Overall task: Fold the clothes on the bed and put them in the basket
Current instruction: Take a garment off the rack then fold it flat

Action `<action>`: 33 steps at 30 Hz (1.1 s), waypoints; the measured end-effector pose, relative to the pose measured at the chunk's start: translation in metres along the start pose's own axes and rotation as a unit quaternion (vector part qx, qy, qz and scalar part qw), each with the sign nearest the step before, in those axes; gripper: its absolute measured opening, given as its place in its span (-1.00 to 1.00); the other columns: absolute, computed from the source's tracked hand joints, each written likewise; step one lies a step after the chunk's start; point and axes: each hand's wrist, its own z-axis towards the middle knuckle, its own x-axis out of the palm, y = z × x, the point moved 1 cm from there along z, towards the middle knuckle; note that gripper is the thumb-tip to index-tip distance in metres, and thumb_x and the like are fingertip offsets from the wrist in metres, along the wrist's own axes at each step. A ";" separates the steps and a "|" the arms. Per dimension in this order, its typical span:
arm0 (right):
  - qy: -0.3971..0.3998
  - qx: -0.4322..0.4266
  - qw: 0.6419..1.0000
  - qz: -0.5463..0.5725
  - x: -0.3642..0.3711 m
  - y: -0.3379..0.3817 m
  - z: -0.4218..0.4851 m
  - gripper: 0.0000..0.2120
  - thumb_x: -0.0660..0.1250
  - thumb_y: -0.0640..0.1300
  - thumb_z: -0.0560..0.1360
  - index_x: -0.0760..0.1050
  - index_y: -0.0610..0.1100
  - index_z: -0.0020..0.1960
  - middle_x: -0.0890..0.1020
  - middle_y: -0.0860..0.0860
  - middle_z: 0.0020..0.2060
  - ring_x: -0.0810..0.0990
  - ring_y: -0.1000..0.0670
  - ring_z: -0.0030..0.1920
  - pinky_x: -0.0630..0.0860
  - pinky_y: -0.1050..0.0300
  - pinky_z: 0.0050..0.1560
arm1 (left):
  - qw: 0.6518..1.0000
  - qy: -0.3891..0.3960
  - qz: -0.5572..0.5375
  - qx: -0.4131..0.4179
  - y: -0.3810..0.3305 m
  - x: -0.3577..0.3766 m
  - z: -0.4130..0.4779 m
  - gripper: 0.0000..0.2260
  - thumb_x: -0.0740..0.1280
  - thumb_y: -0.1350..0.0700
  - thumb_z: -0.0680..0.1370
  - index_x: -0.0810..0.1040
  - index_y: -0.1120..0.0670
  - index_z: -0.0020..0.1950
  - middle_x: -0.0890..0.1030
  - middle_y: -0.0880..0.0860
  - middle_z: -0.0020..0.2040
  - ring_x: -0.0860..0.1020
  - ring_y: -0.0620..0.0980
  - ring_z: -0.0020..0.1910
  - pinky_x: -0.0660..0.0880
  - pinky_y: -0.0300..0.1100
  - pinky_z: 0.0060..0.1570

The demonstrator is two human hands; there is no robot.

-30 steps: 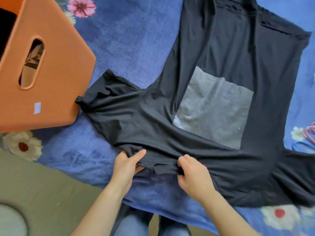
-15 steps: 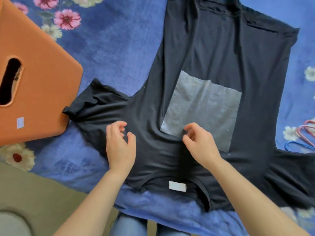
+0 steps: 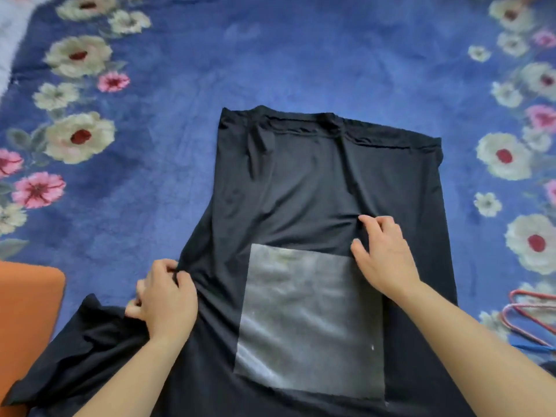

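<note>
T-shirt (image 3: 301, 182), black, carries a grey square patch (image 3: 310, 320).

A blue plush blanket (image 3: 270, 61) printed with cream and pink flowers is spread across the whole view. At the right edge, red wire hangers (image 3: 525, 310) are laid on it, with a blue hanger (image 3: 532, 348) just below them. A pale, blurred patch (image 3: 12, 34) is seen in the upper left corner.
</note>
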 end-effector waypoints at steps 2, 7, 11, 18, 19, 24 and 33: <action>-0.015 0.055 0.997 0.051 -0.014 -0.013 0.029 -0.54 0.21 -0.06 0.58 0.30 -0.14 0.45 0.37 -0.09 0.28 0.42 -0.13 0.24 0.42 -0.06 0.19 | 0.999 -0.017 -0.021 0.032 -0.034 0.012 0.013 -0.84 0.24 0.20 0.52 0.44 0.06 0.09 0.52 0.08 0.11 0.33 0.12 0.21 0.13 0.09 0.26; -0.082 0.136 0.975 0.153 -0.048 -0.045 0.107 -0.55 0.16 -0.11 0.60 0.27 -0.12 0.47 0.46 -0.11 0.19 0.46 -0.10 0.09 0.37 0.03 0.10 | 0.981 -0.039 -0.095 0.161 -0.151 0.039 0.073 -0.75 0.22 0.15 0.57 0.47 0.10 0.24 0.48 0.10 0.14 0.36 0.12 0.22 0.22 0.04 0.17; -0.119 0.184 0.945 0.243 -0.060 -0.070 0.156 -0.51 0.17 -0.08 0.58 0.21 -0.05 0.49 0.58 -0.08 -0.06 0.52 -0.12 -0.05 0.41 0.07 -0.08 | 0.979 0.010 -0.165 0.121 -0.206 0.045 0.122 -0.60 0.24 0.01 0.60 0.36 0.13 0.41 0.53 0.13 0.18 0.44 0.11 0.23 0.32 -0.10 0.11; -0.176 0.281 0.861 0.385 -0.067 -0.086 0.192 -0.84 0.26 -0.20 0.55 0.47 -0.17 0.13 0.59 -0.07 -0.37 0.45 0.01 -0.59 0.35 0.18 -0.50 | 0.961 0.003 -0.266 0.075 -0.233 0.052 0.158 -0.78 0.31 0.07 0.55 0.46 0.01 -0.31 0.52 -0.05 -0.52 0.44 -0.14 -0.58 0.41 -0.23 -0.34; -0.194 0.283 0.854 0.391 -0.070 -0.088 0.195 -0.93 0.23 -0.22 0.55 0.46 -0.16 0.02 0.58 -0.07 -0.38 0.46 0.06 -0.64 0.35 0.21 -0.54 | 0.955 -0.013 -0.285 0.078 -0.237 0.048 0.162 -0.79 0.29 0.08 0.57 0.42 -0.02 -0.28 0.51 -0.03 -0.49 0.40 -0.17 -0.65 0.40 -0.26 -0.42; -0.275 0.290 0.780 0.481 -0.099 -0.097 0.206 -0.79 0.17 -0.27 0.58 0.30 -0.05 -0.19 0.60 -0.10 -0.32 0.61 0.05 -0.52 0.45 0.24 -0.57 | 0.917 -0.028 -0.396 0.041 -0.252 0.026 0.193 -0.84 0.24 0.07 0.63 0.34 -0.02 -0.14 0.55 0.00 -0.28 0.55 -0.21 -0.54 0.42 -0.37 -0.53; -0.225 0.213 0.886 0.345 -0.061 -0.089 0.195 -0.44 0.27 -0.16 0.53 0.20 -0.12 0.48 0.55 0.02 0.09 0.53 -0.01 0.08 0.42 0.17 0.06 | 0.947 0.092 -0.090 0.293 -0.233 0.073 0.151 -0.37 0.25 -0.03 0.62 0.00 -0.01 0.59 0.10 0.08 0.59 0.06 0.01 0.56 0.04 -0.10 0.51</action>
